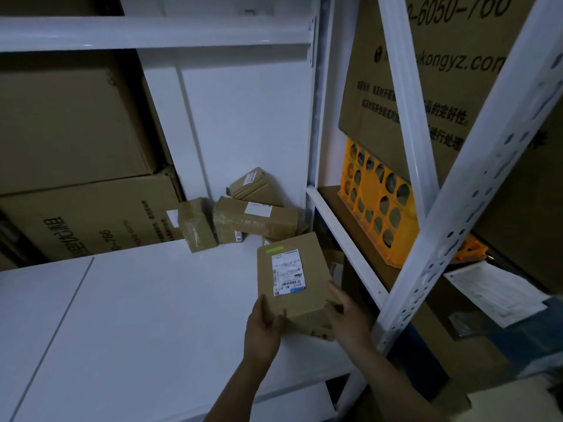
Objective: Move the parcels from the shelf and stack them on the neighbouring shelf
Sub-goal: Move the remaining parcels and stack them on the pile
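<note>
We hold the box [292,275] over the white shelf [152,300], left hand [265,327] and right hand [347,321] each curled round a near corner. We should keep it level and seat it squarely on the pile [243,214] behind.

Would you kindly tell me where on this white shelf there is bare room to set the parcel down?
The white shelf is bare across its front and middle, from the large cartons on the left to the held parcel. The back right corner is crowded with small parcels. The neighbouring shelf shows only a strip in front of the orange crate.
</note>
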